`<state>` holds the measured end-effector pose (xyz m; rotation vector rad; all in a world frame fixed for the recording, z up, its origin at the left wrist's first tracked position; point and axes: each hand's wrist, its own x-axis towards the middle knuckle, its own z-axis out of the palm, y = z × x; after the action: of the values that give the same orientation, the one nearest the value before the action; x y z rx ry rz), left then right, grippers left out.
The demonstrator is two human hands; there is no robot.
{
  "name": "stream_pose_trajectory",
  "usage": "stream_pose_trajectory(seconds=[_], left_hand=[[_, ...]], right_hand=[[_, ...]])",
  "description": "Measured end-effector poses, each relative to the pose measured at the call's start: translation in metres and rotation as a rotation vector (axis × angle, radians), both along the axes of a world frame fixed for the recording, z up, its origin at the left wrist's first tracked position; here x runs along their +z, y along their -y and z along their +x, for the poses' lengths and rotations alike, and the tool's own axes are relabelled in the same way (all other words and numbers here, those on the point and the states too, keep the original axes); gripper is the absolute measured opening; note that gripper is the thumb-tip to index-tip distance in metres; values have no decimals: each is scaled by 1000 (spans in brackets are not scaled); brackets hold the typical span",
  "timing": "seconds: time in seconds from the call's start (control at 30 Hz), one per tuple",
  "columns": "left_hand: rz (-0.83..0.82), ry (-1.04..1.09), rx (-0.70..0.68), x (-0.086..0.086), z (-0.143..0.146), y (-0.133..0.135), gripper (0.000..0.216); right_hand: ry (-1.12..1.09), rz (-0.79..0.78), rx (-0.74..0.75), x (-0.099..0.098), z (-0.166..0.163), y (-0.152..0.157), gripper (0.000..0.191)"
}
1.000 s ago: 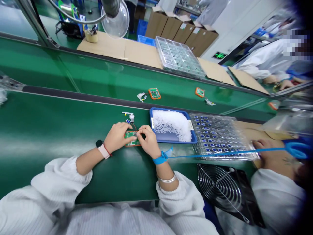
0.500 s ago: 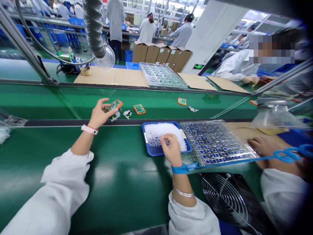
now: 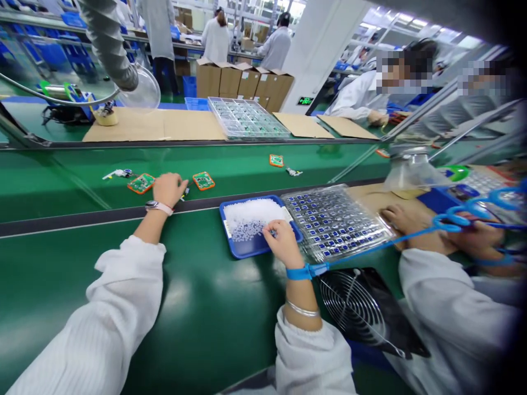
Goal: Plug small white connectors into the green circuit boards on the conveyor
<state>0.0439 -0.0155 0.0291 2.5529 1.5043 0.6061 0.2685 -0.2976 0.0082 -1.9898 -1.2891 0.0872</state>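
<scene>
My left hand [image 3: 168, 189] is stretched out to about 11 o'clock, resting palm down on the green conveyor belt [image 3: 255, 159] beyond the near bench [image 3: 197, 296]. The fingers lie loosely together on the belt surface, and I cannot tell whether anything is pinched beneath them. Just to its left, at 9 o'clock of the hand, lies a green circuit board in an orange frame [image 3: 141, 183]; a second framed board [image 3: 203, 180] lies just to its right at 3 o'clock. Farther left of the first board is a small white connector with wires [image 3: 117, 174].

My right hand [image 3: 280, 244] is at 1 o'clock, fingers curled down into the blue tray [image 3: 242, 251] with the tips touching the heap of small white plastic parts [image 3: 251, 215]; whether a part is gripped is hidden by the knuckles. A blue wrist strap [image 3: 302, 271] circles that wrist. Touching the tray's right side sits a clear blister tray of small blue components [image 3: 333, 219], and a co-worker's hand [image 3: 401, 216] rests at its far right edge.
</scene>
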Motion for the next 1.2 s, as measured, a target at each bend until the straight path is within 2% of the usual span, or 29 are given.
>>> stream_pose_trajectory(seconds=[0.1,0.2,0.43,0.57,0.67,0.77,0.9,1.03,1.13,1.2], left_hand=[[-94,-120,-23,-4,46,16,46],[-130,-222,57,-6,62,20,45],[-108,-126,141,-5,39,6,29],[-157,85,181,-2,24,0,15],[-205,320,185,-2,8,5,15],[-251,531,97,-8,-12,27,16],[-394,697,-147,-21,-42,77,17],[-426,563,-348,-25,-73,131,14],[-331,365,-430,-23,-88,160,8],[-249,288,-463,-21,-92,171,9]], right_hand=[[29,-107,-13,-4,2,1,11],[51,-175,-17,-7,2,1,11],[81,-218,-13,-10,0,-1,14],[106,-257,8,-10,-2,0,14],[128,-259,16,-10,-3,0,15],[108,-160,39,-5,-3,-1,14],[-3,95,109,11,-19,-7,12],[-224,222,291,22,-67,-14,14],[-320,183,471,17,-107,-19,15],[-337,125,534,9,-125,-22,15]])
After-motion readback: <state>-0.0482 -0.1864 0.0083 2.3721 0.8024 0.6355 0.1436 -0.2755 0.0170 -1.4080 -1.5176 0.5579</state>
